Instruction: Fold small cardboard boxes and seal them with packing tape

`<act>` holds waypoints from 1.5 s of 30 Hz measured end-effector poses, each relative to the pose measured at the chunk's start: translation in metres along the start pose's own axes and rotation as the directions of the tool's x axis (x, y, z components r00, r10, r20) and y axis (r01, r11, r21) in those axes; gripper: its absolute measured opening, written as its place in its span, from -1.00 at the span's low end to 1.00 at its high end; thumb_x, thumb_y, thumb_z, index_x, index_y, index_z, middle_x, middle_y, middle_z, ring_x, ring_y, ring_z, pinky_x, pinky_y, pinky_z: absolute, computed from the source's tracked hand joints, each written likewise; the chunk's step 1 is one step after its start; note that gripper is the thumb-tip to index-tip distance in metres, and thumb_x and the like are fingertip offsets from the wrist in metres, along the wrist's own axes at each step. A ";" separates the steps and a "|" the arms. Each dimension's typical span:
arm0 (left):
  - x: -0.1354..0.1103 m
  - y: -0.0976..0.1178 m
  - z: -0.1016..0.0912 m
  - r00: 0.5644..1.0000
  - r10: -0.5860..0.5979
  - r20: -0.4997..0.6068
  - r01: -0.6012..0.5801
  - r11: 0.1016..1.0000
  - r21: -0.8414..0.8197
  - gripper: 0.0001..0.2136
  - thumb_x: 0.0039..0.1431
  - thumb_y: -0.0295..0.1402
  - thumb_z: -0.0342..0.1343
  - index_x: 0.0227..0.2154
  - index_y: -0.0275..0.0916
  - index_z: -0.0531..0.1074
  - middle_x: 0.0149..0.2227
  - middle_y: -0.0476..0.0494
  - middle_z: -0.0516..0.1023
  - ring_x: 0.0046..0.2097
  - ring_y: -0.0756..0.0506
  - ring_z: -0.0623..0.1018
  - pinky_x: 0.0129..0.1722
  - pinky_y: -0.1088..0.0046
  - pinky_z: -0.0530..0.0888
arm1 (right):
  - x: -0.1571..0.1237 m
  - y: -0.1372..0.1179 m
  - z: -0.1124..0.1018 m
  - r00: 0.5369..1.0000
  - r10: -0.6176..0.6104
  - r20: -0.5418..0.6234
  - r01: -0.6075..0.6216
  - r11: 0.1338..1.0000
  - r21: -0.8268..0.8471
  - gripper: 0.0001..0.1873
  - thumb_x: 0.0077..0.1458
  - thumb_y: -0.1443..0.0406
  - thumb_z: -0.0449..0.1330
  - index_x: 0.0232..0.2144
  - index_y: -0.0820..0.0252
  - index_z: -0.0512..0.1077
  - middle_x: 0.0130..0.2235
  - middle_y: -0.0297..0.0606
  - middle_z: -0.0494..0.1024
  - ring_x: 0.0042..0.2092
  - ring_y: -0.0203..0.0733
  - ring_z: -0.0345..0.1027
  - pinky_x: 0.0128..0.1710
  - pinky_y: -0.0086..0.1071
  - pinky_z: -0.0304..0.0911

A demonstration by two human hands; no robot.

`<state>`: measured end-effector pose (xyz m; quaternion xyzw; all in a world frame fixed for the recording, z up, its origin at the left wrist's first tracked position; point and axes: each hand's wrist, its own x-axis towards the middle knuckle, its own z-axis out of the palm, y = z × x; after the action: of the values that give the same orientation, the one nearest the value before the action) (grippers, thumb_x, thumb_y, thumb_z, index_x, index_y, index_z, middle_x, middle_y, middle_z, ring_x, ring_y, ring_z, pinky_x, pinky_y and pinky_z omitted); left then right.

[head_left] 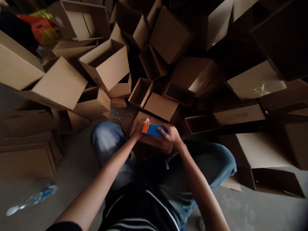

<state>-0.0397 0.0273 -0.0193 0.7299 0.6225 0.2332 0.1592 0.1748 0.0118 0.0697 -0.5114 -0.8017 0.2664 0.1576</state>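
Both of my hands hold a blue tool with an orange end [153,130], probably a tape dispenser, over a cardboard box [154,141] that rests between my knees. My left hand [141,127] grips the orange end, fingers curled. My right hand [171,134] wraps round the blue end from the right. The tool lies flat against the box top. I sit on the floor in blue jeans.
A heap of assembled cardboard boxes [106,62] fills the space ahead and to both sides. Flattened cardboard [26,150] is stacked at the left. A plastic water bottle [36,199] lies on the grey floor at lower left. Orange and yellow fabric [39,25] shows at top left.
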 end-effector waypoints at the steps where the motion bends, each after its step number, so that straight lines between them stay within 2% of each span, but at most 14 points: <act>1: 0.000 0.000 0.000 1.000 0.000 0.000 0.000 1.000 0.001 -0.84 0.37 -0.49 -0.06 -0.34 -0.17 0.32 -0.28 -0.10 0.55 -0.18 -0.13 0.52 -0.11 0.34 0.39 | 0.000 0.000 0.000 1.000 0.000 -0.001 0.000 1.000 -0.001 -0.47 0.32 -0.08 -0.04 -0.32 0.14 0.51 -0.36 -0.17 0.61 -0.34 -0.14 0.44 -0.35 -0.40 0.14; 11: -0.002 0.005 -0.006 1.000 -0.007 0.024 0.007 1.000 0.001 -0.85 0.38 -0.47 -0.08 -0.33 -0.16 0.31 -0.27 -0.09 0.54 -0.16 -0.12 0.52 -0.08 0.34 0.38 | 0.000 -0.001 -0.001 1.000 0.010 0.004 -0.010 1.000 -0.003 -0.47 0.31 -0.09 -0.05 -0.32 0.14 0.50 -0.36 -0.17 0.62 -0.34 -0.15 0.44 -0.35 -0.40 0.14; 34: -0.001 0.003 -0.004 1.000 -0.001 0.018 0.002 1.000 -0.013 -0.84 0.35 -0.50 -0.08 -0.31 -0.15 0.32 -0.26 -0.10 0.54 -0.15 -0.14 0.52 -0.08 0.33 0.38 | 0.001 -0.001 -0.001 0.999 0.027 0.019 -0.027 1.000 0.006 -0.50 0.32 -0.06 -0.02 -0.27 0.16 0.53 -0.33 -0.15 0.62 -0.32 -0.11 0.46 -0.34 -0.37 0.16; 45: -0.001 0.002 -0.002 1.000 -0.013 0.015 0.013 0.999 -0.036 -0.84 0.35 -0.48 -0.08 -0.31 -0.13 0.33 -0.27 -0.09 0.53 -0.15 -0.16 0.52 -0.08 0.30 0.38 | 0.003 -0.002 0.000 1.000 0.020 0.007 -0.020 1.000 0.008 -0.49 0.32 -0.06 -0.03 -0.30 0.13 0.53 -0.33 -0.13 0.63 -0.30 -0.10 0.47 -0.33 -0.38 0.19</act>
<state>-0.0391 0.0253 -0.0167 0.7245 0.6217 0.2382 0.1785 0.1714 0.0140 0.0709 -0.5180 -0.7958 0.2731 0.1542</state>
